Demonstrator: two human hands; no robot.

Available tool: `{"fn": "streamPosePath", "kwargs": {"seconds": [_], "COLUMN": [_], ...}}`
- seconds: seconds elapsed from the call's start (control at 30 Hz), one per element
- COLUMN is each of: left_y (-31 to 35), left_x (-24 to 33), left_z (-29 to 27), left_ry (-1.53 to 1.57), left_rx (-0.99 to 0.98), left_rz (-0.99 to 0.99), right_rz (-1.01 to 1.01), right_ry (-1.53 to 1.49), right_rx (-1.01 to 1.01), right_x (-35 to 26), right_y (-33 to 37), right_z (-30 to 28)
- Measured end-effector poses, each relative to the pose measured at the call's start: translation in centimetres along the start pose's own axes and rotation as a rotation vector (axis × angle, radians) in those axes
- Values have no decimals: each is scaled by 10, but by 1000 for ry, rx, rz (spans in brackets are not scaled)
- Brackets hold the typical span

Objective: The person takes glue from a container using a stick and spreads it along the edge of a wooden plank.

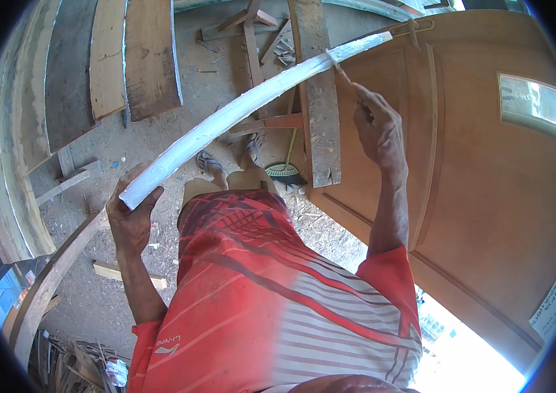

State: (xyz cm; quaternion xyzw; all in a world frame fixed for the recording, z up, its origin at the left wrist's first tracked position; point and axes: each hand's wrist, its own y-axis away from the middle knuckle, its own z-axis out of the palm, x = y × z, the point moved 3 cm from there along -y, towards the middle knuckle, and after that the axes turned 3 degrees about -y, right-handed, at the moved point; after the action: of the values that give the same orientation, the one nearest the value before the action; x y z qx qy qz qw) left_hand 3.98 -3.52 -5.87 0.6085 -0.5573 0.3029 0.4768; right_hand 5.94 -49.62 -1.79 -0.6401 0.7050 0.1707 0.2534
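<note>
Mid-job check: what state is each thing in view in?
White-coated wooden strip: slanted, held by its near end
Left hand: gripping that end
Thin stick: touching the strip near its far end
Right hand: closed on the stick
Planks: side by side
Green broom: head down on the floor
Sandals: worn
Paper sign: on the brown panel door

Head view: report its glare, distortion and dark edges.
Head view: glare burns out a lower-right patch and the right end of the door's pane; head view: the white strip shows brightly; head view: fisheye distortion seems to bow the leftmost boards; head view: corners are black.
</note>
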Motion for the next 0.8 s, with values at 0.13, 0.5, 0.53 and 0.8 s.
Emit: {"fn": "streamPosePath", "kwargs": {"seconds": [0.13,0.5,0.53,0.8], "left_y": [-1,-3,-2,4], "left_x": [4,7,7,1], "left_z": [0,2,2,3], "left_ry": [-31,29,22,38], "left_rx": [-18,-17,-16,2], "left_rz": [41,11,2,-14], "right_rz": [-62,-80,-83,-89], "right_ry": [-46,19,18,-144], "right_rx": [-43,13,11,-35], "right_x": [-28,-28,-39,-64], "right_y": [25,30,37,52], "right_z": [12,23,27,36]}}
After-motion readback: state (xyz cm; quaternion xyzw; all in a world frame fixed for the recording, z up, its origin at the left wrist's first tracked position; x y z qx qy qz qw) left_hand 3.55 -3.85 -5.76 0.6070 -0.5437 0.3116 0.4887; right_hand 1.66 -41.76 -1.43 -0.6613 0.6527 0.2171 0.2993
